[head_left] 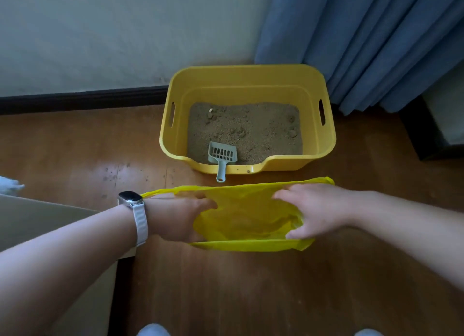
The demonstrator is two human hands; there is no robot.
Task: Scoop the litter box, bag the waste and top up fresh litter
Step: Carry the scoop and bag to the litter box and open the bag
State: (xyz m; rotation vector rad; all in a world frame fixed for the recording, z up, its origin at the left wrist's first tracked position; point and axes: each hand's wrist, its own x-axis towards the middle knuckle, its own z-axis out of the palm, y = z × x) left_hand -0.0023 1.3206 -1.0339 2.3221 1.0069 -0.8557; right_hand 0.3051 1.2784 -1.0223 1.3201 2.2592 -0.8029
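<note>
Litter box [247,77] set on wooden floor [75,147] near wall [88,34], blue curtain [364,39] just beside at right. Scoop [222,154] laid in litter [263,129], handle propped over low front lip. Yellow bag [246,222] held open before box, mouth edges gripped by curled left hand [180,220] and right hand [313,210].

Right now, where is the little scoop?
Head view: the grey-blue scoop lies on the litter in the yellow litter box, near its front left, handle poking over the low front rim toward the yellow bag.
</note>
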